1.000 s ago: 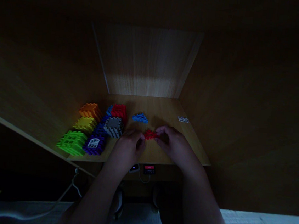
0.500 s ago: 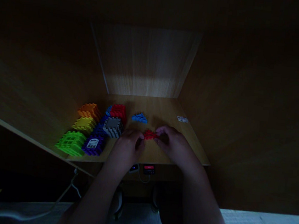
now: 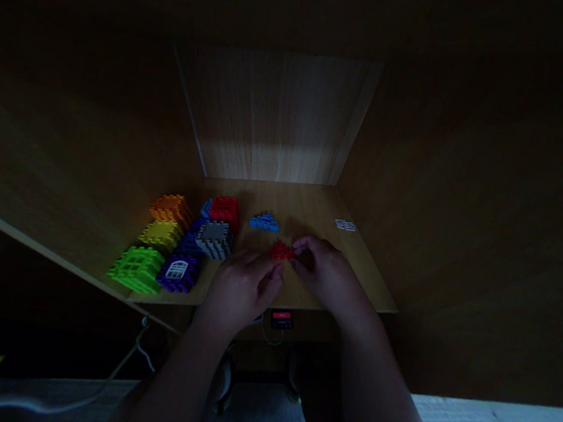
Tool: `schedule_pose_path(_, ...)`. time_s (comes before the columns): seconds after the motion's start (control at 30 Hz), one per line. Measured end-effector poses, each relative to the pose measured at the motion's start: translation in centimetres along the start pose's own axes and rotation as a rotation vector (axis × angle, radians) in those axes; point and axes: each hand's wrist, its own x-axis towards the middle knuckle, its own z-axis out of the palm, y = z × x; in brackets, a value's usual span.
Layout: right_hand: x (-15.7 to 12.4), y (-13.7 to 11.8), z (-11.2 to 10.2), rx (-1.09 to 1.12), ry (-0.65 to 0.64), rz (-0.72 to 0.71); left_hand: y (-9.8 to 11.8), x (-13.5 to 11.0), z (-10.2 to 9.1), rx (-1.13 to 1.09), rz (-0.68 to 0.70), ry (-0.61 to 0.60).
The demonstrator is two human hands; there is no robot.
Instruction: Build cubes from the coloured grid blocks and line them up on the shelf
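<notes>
Red triangular building tiles (image 3: 282,251) with notched edges are held low over the wooden shelf, between my two hands. My left hand (image 3: 244,283) grips their left side, thumb below and fingers above. From the other side, my right hand (image 3: 323,269) pinches the right corner between thumb and forefinger. Just beyond them lie blue triangular tiles (image 3: 265,221). Close to my left hand stands a stack of grey square tiles (image 3: 215,239). How many red tiles are in my hands I cannot tell in the dim light.
Left on the shelf (image 3: 312,204) are stacks of orange (image 3: 171,207), yellow (image 3: 161,232), green (image 3: 137,268), purple (image 3: 179,274) and red square tiles (image 3: 224,210). White window pieces (image 3: 345,224) lie at the right. Below the front edge is a small device (image 3: 281,318) with a cable.
My left thumb has shifted right, under the red tiles. The red tiles look more bunched between my hands; my right hand has barely moved.
</notes>
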Motion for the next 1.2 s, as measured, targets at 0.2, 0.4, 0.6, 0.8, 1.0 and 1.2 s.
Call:
schedule_pose_path(0.2,0.8,-1.4,1.6,-0.086,0.052,0.043,0.2,-0.3,0.1,0.051,0.144,-0.049)
schedule_pose_path(0.4,1.6,-2.7,2.8,-0.114,0.023,0.069,0.4,-0.3,0.0,0.054,0.183,-0.043)
schedule_pose_path(0.6,1.8,-1.6,3.4,-0.068,0.101,0.034,2.0,-0.3,0.5,-0.018,0.245,0.005)
schedule_pose_path(0.8,1.7,-1.4,3.0,-0.037,0.177,0.018,10.6,-3.0,4.0,-0.097,0.397,0.047)
schedule_pose_path(1.0,1.6,-1.4,3.0,-0.035,0.229,0.020,18.3,-9.3,8.6,-0.241,0.408,-0.186)
schedule_pose_path(1.2,2.1,-0.7,3.4,-0.056,0.248,0.054,21.2,-12.0,8.0,-0.268,0.424,-0.191)
